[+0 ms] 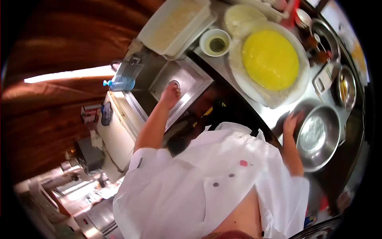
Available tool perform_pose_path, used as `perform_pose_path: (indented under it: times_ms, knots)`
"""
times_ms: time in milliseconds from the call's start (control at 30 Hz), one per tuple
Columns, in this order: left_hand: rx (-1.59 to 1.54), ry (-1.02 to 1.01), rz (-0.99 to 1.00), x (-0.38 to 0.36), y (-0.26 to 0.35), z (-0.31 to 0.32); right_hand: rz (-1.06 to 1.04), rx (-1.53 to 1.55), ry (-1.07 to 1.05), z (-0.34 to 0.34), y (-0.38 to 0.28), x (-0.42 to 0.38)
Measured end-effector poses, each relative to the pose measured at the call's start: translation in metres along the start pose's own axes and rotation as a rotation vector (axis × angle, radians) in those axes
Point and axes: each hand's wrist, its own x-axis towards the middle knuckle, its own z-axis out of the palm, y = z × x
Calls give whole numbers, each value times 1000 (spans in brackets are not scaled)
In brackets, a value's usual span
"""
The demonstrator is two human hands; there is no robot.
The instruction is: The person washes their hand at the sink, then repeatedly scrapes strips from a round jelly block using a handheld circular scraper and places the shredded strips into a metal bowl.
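Note:
My left hand (171, 95) reaches down into the metal sink (189, 77) on the left. Its fingers are closed at a small round metallic thing by the sink bottom; whether that is held or part of the sink is unclear. On the right, my right hand (292, 121) is at the counter's near edge, beside the large steel bowl (318, 135). Its fingers are dark and blurred, and any grip is hidden. A bright yellow round sheet (270, 59) lies on a wide white plate (302, 85) between and beyond my hands.
A white cup (215, 42) and a lidded plastic container (173, 28) stand beyond the sink. A blue-capped bottle (121, 83) is at the sink's left edge. Small metal bowls (346, 87) and a white device (323, 79) sit at the right.

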Motion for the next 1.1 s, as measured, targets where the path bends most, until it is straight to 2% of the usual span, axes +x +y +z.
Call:
perform_pose_path:
  times_ms: [100,133,200,267,333,367,433,533,600,700,833,900,967,1033,1100]
  knots:
    - [-240,126,40,27,18,-120,30,-11,-122,-51,-52,-37]
    - [-233,162,60,31,30,-145,-90,0,-97,-53,-53,-57]
    - [-239,262,118,40,55,-180,-110,-24,-198,-64,-63,-95]
    - [-110,253,188,67,86,-218,-97,-30,-185,-58,-49,-134]
    - [2,241,205,88,129,-224,116,-71,-343,-48,-30,-159]
    - [56,253,211,98,152,-223,214,-8,-519,-67,-64,-156]
    - [63,172,211,131,193,-227,202,-154,-411,-59,-71,-182]
    - [2,132,156,163,252,-210,71,-67,-429,-79,-117,-187]
    - [-82,140,105,178,274,-194,66,-44,-454,-93,-142,-180]
    - [-100,172,61,199,271,-188,95,-53,-455,-108,-173,-168]
    - [-147,-70,48,199,235,-197,223,-58,-531,-107,-154,-164]
    - [-124,-209,12,239,188,-231,239,-79,-569,-105,-163,-168]
    - [77,-120,-292,290,130,-274,246,-75,-560,-105,-185,-179]
    - [3,-9,-317,240,109,-246,248,-44,-501,-103,-199,-189]
    - [-222,-63,-167,192,94,-211,217,-63,-483,-103,-184,-201]
